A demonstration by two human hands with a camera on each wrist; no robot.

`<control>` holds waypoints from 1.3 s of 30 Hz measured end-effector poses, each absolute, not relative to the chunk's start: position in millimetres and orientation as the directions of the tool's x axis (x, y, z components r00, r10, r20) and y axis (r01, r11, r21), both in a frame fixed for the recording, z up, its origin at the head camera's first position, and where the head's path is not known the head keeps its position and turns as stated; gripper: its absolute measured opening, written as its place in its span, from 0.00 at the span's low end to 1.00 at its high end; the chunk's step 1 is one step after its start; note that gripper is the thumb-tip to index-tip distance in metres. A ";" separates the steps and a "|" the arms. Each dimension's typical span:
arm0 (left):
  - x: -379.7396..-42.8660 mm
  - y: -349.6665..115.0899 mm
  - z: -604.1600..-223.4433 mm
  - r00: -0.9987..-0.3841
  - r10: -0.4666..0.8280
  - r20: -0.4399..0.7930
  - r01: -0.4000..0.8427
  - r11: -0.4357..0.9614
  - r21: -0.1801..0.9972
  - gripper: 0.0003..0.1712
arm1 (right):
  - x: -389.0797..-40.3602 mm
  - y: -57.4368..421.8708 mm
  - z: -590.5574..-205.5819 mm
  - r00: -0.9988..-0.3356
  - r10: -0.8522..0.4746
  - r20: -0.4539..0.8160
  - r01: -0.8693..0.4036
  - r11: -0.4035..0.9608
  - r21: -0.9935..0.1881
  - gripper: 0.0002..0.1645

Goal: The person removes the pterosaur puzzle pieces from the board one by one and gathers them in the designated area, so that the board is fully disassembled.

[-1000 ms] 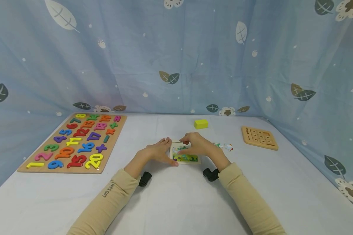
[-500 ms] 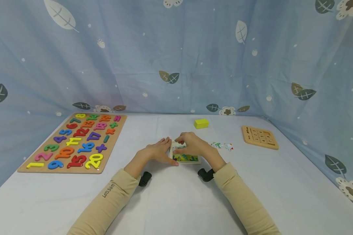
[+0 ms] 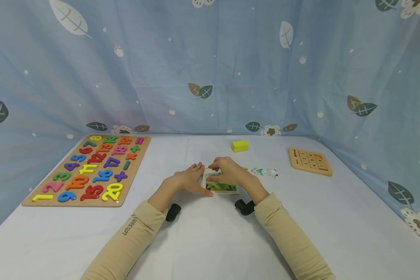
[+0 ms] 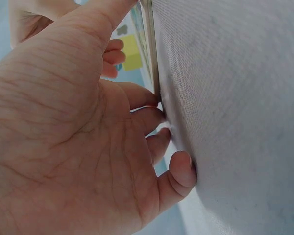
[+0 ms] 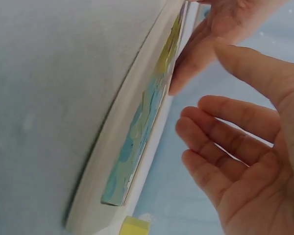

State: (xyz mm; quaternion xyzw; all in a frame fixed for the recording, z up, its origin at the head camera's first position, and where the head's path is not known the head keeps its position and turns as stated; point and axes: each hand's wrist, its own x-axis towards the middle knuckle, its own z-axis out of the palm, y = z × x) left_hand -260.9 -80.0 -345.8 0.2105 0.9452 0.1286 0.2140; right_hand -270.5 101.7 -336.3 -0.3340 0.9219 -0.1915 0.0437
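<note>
The white-clothed table (image 3: 203, 241) runs well out to either side edge; mid-width, the right hand (image 3: 230, 172), thumb and fingers apart, hangs above the picture puzzle (image 3: 222, 188), whose left side the left hand (image 3: 189, 181) touches, fingers loose; nearer the back edge sits a yellow block (image 3: 239, 146).
</note>
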 end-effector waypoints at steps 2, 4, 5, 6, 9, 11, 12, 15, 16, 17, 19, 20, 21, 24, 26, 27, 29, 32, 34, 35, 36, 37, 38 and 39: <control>-260.7 -80.4 -346.1 -0.820 0.454 -0.349 0.342 0.877 0.337 0.63 | -270.5 100.9 -337.3 -0.780 -0.625 0.036 -0.589 0.713 -0.381 0.27; -260.5 -80.7 -346.3 -0.820 0.455 -0.347 0.342 0.876 0.339 0.63 | -270.5 100.1 -338.3 -0.788 -0.615 0.023 -0.576 0.724 -0.381 0.27; -260.5 -80.9 -346.3 -0.820 0.455 -0.346 0.343 0.876 0.339 0.63 | -270.4 99.8 -338.8 -0.791 -0.611 0.019 -0.571 0.728 -0.380 0.27; -260.5 -80.9 -346.4 -0.820 0.455 -0.346 0.343 0.876 0.340 0.63 | -270.3 99.6 -339.2 -0.792 -0.610 0.016 -0.570 0.730 -0.377 0.27; -260.4 -81.0 -346.5 -0.821 0.455 -0.346 0.342 0.876 0.340 0.63 | -269.9 99.2 -341.1 -0.791 -0.611 0.015 -0.572 0.732 -0.370 0.27; -260.4 -80.9 -346.6 -0.821 0.454 -0.348 0.340 0.877 0.340 0.63 | -269.7 99.2 -342.5 -0.783 -0.622 0.020 -0.585 0.725 -0.364 0.26; -260.4 -80.9 -346.7 -0.820 0.453 -0.350 0.340 0.877 0.339 0.63 | -269.8 99.2 -343.2 -0.779 -0.627 0.022 -0.591 0.722 -0.359 0.26; -260.6 -80.6 -347.2 -0.820 0.452 -0.352 0.340 0.878 0.336 0.63 | -269.9 99.2 -345.0 -0.768 -0.639 0.023 -0.606 0.716 -0.348 0.26; -260.6 -80.6 -347.4 -0.820 0.451 -0.352 0.340 0.879 0.335 0.63 | -269.8 99.0 -345.2 -0.765 -0.643 0.023 -0.610 0.714 -0.343 0.25; -260.7 -80.6 -347.5 -0.820 0.452 -0.351 0.341 0.879 0.334 0.63 | -269.8 98.8 -345.4 -0.764 -0.645 0.021 -0.613 0.714 -0.339 0.25; -260.8 -80.7 -347.8 -0.823 0.451 -0.346 0.342 0.879 0.332 0.63 | -270.0 98.2 -345.1 -0.761 -0.649 0.014 -0.616 0.715 -0.330 0.25; -260.9 -80.8 -347.8 -0.824 0.451 -0.344 0.343 0.879 0.331 0.63 | -270.0 97.9 -344.8 -0.759 -0.651 0.011 -0.618 0.715 -0.326 0.26; -261.0 -80.9 -348.0 -0.824 0.451 -0.343 0.343 0.879 0.331 0.63 | -270.0 97.6 -344.6 -0.758 -0.653 0.010 -0.620 0.715 -0.323 0.26; -261.3 -81.1 -348.3 -0.825 0.452 -0.339 0.345 0.878 0.331 0.64 | -269.7 97.0 -343.8 -0.751 -0.660 0.006 -0.629 0.713 -0.311 0.26; -261.7 -80.9 -348.6 -0.825 0.453 -0.339 0.346 0.878 0.331 0.64 | -269.5 97.0 -343.8 -0.746 -0.666 0.008 -0.637 0.709 -0.302 0.25; -261.9 -80.8 -348.8 -0.825 0.453 -0.339 0.346 0.878 0.331 0.64 | -269.3 96.9 -343.8 -0.744 -0.669 0.009 -0.640 0.708 -0.300 0.25; -262.4 -80.6 -349.2 -0.825 0.453 -0.338 0.347 0.878 0.328 0.64 | -269.0 96.6 -343.7 -0.742 -0.670 0.006 -0.640 0.706 -0.303 0.25; -263.2 -80.5 -350.1 -0.826 0.453 -0.336 0.349 0.878 0.327 0.64 | -268.8 96.1 -343.5 -0.748 -0.664 0.000 -0.631 0.711 -0.312 0.27; -263.5 -80.5 -350.6 -0.826 0.454 -0.335 0.351 0.878 0.326 0.64 | -268.6 95.8 -343.4 -0.750 -0.662 -0.003 -0.625 0.710 -0.323 0.28; -263.6 -80.5 -350.8 -0.825 0.455 -0.334 0.351 0.878 0.326 0.64 | -268.4 95.8 -343.4 -0.750 -0.661 -0.003 -0.624 0.709 -0.328 0.29; -263.7 -80.6 -350.9 -0.825 0.456 -0.334 0.352 0.877 0.326 0.64 | -268.3 95.8 -343.3 -0.749 -0.663 -0.002 -0.625 0.707 -0.331 0.29; -263.7 -80.6 -351.1 -0.825 0.457 -0.333 0.354 0.877 0.326 0.64 | -268.2 95.8 -343.4 -0.747 -0.665 0.002 -0.627 0.703 -0.335 0.29; -263.7 -80.6 -351.2 -0.825 0.458 -0.332 0.355 0.876 0.326 0.64 | -268.2 95.9 -343.4 -0.745 -0.667 0.006 -0.630 0.700 -0.336 0.28; -263.6 -80.5 -351.1 -0.824 0.458 -0.333 0.355 0.876 0.325 0.64 | -268.2 96.0 -343.6 -0.742 -0.670 0.011 -0.633 0.696 -0.340 0.27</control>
